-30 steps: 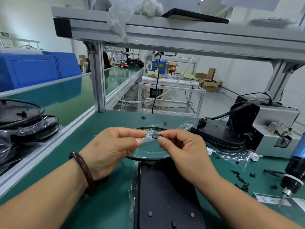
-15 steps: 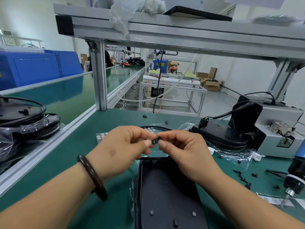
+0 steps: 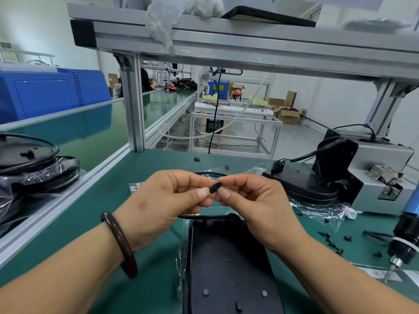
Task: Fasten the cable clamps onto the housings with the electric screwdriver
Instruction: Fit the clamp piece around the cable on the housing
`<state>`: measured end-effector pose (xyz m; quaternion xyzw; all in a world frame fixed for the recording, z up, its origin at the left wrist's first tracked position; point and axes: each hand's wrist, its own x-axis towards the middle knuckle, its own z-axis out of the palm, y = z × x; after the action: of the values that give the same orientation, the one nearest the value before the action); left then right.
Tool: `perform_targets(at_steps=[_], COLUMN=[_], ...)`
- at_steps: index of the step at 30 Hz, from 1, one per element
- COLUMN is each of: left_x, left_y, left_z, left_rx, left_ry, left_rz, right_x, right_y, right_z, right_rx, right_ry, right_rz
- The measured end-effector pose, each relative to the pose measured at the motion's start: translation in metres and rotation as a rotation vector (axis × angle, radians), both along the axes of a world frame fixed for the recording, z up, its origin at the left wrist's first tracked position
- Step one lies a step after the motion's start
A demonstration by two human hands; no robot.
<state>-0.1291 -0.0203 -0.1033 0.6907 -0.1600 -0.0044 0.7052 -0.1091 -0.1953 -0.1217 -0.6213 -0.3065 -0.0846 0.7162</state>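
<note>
Pinching a small black cable clamp (image 3: pixel 215 188) at frame centre, the left hand (image 3: pixel 167 200) and right hand (image 3: pixel 256 205) hold it in their fingers (image 3: pixel 202 191) above the black housing (image 3: pixel 226 264) at lower centre; fastening looks unstarted; the electric screwdriver (image 3: pixel 405 234) sits untouched at the right edge.

Bright even light, soft shadows, wide-angle edge distortion.

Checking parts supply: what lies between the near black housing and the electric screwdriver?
In the head view, loose small black parts and a thin black wire lie on the green mat.
</note>
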Motion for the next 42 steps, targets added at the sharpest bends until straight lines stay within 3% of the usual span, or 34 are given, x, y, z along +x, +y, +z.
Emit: perform_targets(at_steps=[19,25,29,32,37,42], left_x=[0.002,0.005,0.006,0.007,0.004,0.006], left_y=[0.004,-0.010,-0.017,-0.013,0.004,-0.002], left_z=[-0.001,0.003,0.002,0.000,-0.003,-0.004], left_rx=[-0.029,0.293,0.454,0.508,0.932,0.999], left_ry=[0.029,-0.183,-0.302,-0.328,-0.284,-0.358], left_rz=[-0.042,0.273,0.371,0.328,0.000,0.062], right_x=[-0.004,-0.001,0.000,0.004,0.008,0.010], right_y=[-0.002,0.001,0.001,-0.003,-0.012,-0.007], right_z=[0.005,0.014,0.021,0.025,0.027,0.025], right_rx=[-0.045,-0.195,-0.258,-0.234,-0.443,-0.554], right_ry=[0.018,0.050,0.123,0.240,0.366,0.408], right_rz=[0.010,-0.108,-0.144,-0.146,-0.170,-0.170])
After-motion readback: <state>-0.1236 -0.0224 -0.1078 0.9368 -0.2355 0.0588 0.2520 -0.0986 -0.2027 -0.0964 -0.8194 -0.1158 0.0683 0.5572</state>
